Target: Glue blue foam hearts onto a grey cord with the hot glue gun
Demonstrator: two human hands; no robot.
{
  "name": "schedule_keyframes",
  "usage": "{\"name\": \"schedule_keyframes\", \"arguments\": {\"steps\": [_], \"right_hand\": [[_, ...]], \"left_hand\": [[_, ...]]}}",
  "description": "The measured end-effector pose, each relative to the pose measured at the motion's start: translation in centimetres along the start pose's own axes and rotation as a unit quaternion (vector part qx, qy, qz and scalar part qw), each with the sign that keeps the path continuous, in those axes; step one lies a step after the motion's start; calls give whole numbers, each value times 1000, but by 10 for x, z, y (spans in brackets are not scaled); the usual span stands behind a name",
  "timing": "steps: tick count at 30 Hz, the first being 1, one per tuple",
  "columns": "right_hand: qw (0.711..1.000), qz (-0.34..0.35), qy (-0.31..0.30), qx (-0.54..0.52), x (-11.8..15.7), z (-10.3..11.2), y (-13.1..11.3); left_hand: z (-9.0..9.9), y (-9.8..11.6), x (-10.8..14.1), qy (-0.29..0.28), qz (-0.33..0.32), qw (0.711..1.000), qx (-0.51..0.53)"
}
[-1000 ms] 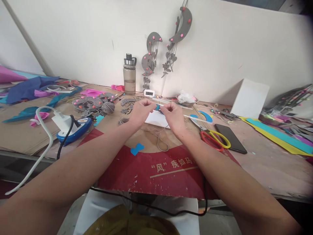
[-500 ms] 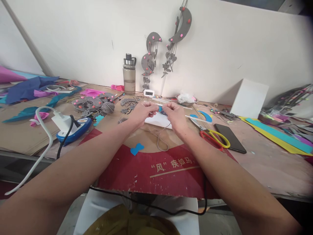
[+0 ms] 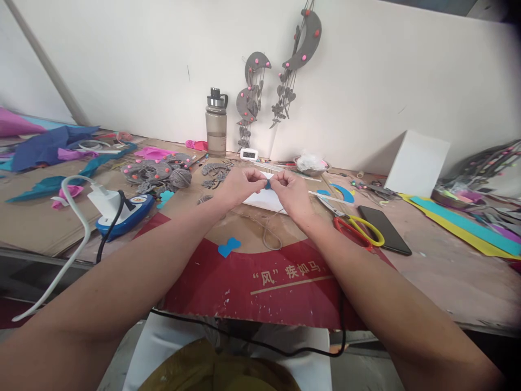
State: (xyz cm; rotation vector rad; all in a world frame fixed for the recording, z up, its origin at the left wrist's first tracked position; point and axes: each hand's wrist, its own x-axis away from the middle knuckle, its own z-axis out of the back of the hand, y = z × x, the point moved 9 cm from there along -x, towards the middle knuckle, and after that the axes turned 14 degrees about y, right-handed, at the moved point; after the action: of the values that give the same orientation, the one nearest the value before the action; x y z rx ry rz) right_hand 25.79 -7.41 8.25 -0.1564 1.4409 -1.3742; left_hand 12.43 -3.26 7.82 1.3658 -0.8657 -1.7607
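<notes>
My left hand (image 3: 243, 186) and my right hand (image 3: 291, 191) meet over a white sheet (image 3: 266, 201). Both pinch a small blue piece (image 3: 267, 184) between their fingertips, which mostly hide it. A thin grey cord (image 3: 266, 233) hangs from near my right hand and loops on the brown and red cardboard (image 3: 285, 293). Nearer to me lies a blue paper cutout (image 3: 229, 247). To the right of my right hand are scissors (image 3: 352, 224) with red and yellow handles and a blue crescent (image 3: 342, 193).
A black phone (image 3: 385, 230) lies beside the scissors. Behind my hands stand a bottle (image 3: 216, 127) and a small white clock (image 3: 248, 155). At left are a blue power strip (image 3: 124, 217) with cables and grey yarn (image 3: 179, 178). Grey moon ornaments (image 3: 311, 41) hang on the wall.
My fingertips have shifted slightly around the blue piece, and less of it shows between them. The whole view has moved a little.
</notes>
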Motion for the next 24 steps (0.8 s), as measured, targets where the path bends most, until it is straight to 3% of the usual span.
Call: {"name": "schedule_keyframes", "arguments": {"steps": [9, 15, 24], "right_hand": [[998, 29, -55, 3, 4, -6, -10], [998, 21, -56, 15, 4, -6, -9], [1000, 10, -27, 5, -2, 1, -3]], "left_hand": [[9, -1, -3, 39, 12, 999, 15], [11, -2, -3, 46, 7, 999, 8], [0, -3, -2, -28, 36, 998, 36]]}}
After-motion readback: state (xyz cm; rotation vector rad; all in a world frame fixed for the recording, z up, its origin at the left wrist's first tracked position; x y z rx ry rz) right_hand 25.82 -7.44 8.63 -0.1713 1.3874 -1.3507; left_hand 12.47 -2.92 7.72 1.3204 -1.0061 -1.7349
